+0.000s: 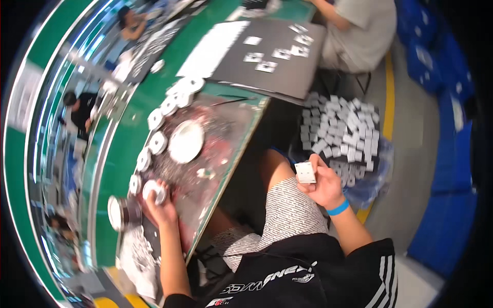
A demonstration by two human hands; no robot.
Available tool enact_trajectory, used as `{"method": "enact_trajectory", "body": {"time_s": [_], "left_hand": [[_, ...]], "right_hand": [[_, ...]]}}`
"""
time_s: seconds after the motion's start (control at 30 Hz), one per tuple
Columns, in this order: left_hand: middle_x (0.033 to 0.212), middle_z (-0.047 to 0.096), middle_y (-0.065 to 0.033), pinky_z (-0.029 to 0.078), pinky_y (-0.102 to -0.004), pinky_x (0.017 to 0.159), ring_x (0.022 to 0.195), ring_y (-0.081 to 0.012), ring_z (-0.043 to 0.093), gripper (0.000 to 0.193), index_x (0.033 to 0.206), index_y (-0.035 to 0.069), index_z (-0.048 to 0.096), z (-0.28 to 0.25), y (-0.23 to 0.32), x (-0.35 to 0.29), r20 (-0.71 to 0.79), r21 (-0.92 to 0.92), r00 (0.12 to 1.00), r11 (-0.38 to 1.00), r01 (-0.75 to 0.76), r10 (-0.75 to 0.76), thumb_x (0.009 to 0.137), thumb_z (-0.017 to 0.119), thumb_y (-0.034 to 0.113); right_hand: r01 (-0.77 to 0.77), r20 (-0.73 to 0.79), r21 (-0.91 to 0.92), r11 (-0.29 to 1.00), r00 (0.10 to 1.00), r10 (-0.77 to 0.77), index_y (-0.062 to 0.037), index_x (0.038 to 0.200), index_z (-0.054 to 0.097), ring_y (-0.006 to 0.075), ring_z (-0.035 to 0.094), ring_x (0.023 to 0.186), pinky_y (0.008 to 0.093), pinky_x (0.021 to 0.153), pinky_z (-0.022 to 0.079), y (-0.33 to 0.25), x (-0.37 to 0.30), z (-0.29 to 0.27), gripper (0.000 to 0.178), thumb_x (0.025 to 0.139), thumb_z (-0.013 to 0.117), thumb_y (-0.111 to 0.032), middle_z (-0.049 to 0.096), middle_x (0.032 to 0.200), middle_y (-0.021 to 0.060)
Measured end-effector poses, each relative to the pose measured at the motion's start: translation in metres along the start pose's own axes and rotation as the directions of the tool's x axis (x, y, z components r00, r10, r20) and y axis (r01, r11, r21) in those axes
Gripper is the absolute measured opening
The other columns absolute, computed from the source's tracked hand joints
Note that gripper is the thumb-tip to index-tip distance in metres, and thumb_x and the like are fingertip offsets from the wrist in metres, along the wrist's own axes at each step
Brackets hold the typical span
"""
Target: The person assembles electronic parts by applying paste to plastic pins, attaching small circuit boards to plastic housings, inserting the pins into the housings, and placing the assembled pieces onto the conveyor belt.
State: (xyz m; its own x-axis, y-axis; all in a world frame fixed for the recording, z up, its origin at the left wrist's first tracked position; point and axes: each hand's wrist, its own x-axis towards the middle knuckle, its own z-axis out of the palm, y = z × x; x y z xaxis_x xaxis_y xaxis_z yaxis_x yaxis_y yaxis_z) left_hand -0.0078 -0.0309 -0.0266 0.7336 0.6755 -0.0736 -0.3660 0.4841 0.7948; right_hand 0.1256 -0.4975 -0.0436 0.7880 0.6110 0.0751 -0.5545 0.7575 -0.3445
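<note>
Pinched between thumb and fingertips of the right hand (322,186): a small white square card (305,172), raised above the lap, near a blue bag (377,172) heaped with matching white squares (341,128). Looks light, thin and fairly stiff; probably best taken by the edges, easily bent or dropped. Blue wristband (338,208) below the hand. Curled over a small white disc (154,191) on the glossy tray (226,149): fingers of the left hand (162,208), closed around its rim. Beside them, a curved row of similar white discs (156,141), a larger white plate (186,141) and a dark roll (122,212). Beyond, on the green bench (128,138), a black mat (280,56) before a seated co-worker (359,28).
</note>
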Motion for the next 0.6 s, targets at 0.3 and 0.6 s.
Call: {"method": "enact_trajectory", "body": {"time_s": [0.3,0.6], "left_hand": [[0.099,0.065,-0.0164,0.058,-0.0352,0.075,0.086,-0.0254,0.068,0.032,0.116,0.004,0.044,0.033,0.011,-0.013,0.042,0.016,0.996,0.997,-0.075,0.074,0.090,0.061,0.014],[0.099,0.066,-0.0148,0.058,-0.0337,0.070,0.085,-0.0237,0.068,0.034,0.118,0.006,0.043,0.036,0.011,-0.017,-0.005,0.004,0.997,0.997,-0.073,0.073,0.090,0.062,0.013]], "right_hand": [[0.188,0.189,-0.979,-0.082,0.982,-0.016,-0.0049,0.091,0.062,0.0054,0.040,0.061,0.0240,0.054,0.033,0.055,0.156,0.098,0.011,0.089,0.061,-0.015,0.047,0.066,-0.0041],[0.136,0.192,-0.944,-0.301,0.967,-0.166,-0.0116,0.123,0.055,0.0138,0.054,0.059,0.0306,0.058,0.045,0.068,0.202,0.092,0.043,0.081,0.060,-0.007,0.054,0.064,0.0041]]}}
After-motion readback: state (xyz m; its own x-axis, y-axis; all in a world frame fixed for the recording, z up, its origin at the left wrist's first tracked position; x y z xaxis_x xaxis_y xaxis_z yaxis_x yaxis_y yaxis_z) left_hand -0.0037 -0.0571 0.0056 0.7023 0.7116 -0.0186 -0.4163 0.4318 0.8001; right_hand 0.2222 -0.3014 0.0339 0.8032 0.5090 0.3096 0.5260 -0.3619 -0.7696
